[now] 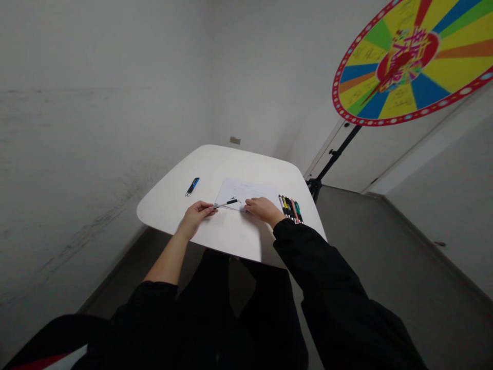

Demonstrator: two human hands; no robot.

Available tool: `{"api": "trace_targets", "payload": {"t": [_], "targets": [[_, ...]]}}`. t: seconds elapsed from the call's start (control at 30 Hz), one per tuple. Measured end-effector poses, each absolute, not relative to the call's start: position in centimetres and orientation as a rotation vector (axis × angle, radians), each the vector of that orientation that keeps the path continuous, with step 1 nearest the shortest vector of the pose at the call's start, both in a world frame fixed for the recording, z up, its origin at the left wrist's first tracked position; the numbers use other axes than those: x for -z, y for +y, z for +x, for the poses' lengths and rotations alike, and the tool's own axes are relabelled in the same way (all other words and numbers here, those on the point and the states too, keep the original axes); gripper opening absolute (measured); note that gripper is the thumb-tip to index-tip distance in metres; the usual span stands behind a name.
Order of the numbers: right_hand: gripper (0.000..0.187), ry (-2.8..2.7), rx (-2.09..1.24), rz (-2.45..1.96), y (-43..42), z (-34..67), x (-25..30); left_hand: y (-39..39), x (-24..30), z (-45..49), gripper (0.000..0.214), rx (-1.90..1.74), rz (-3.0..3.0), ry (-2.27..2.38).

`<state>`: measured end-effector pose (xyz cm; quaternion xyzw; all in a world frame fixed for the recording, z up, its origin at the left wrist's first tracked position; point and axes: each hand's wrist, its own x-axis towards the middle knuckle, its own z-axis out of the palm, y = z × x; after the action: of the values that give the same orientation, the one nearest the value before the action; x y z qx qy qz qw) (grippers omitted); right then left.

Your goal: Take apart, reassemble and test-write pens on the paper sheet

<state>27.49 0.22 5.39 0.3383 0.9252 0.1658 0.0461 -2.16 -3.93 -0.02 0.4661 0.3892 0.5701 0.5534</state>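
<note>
Your left hand (194, 217) pinches a slim pen (232, 201) between thumb and fingers, its black section pointing right, toward your other hand. The pen is over the near edge of a white paper sheet (250, 189) with faint marks. Your right hand (262, 208) is just beyond the pen's far end, fingers curled together over the paper; whether they hold anything, you cannot tell from this view. To the right, near your dark sleeve (308, 246), lies a row of pens (291, 206) in white, yellow, black, pink and green. Across the table to the left, apart from the paper, lie blue and dark pens (192, 186). All this is on a white table (231, 160) with rounded corners. Beyond it, at upper right, a colourful wheel (435, 77) stands on a black stand (341, 149) by pale walls (254, 67).
</note>
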Motion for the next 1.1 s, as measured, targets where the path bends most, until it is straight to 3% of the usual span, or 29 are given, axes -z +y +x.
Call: {"api": "trace_targets", "payload": {"t": [0.5,0.7,0.87,0.97,1.1], "targets": [[0.014,2.808,-0.459,1.207,-0.8,29.0,-5.3,-3.9,0.1,-2.4,0.051,-1.342,1.11,0.916],[0.014,3.035,-0.284,1.562,-0.7,29.6,-5.0,-3.8,0.2,-2.4,0.051,-1.34,1.112,0.917],[0.006,3.401,0.407,2.249,-1.1,29.3,-4.1,-3.8,0.2,-2.3,0.05,-1.337,1.115,0.939],[0.023,3.354,1.208,2.656,-2.0,28.4,-3.5,-3.9,0.2,-2.2,0.05,-1.33,1.121,0.936],[0.033,3.033,2.287,2.64,-3.1,27.2,-3.1,-4.1,0.1,-2.1,0.049,-1.328,1.116,0.928]]}}
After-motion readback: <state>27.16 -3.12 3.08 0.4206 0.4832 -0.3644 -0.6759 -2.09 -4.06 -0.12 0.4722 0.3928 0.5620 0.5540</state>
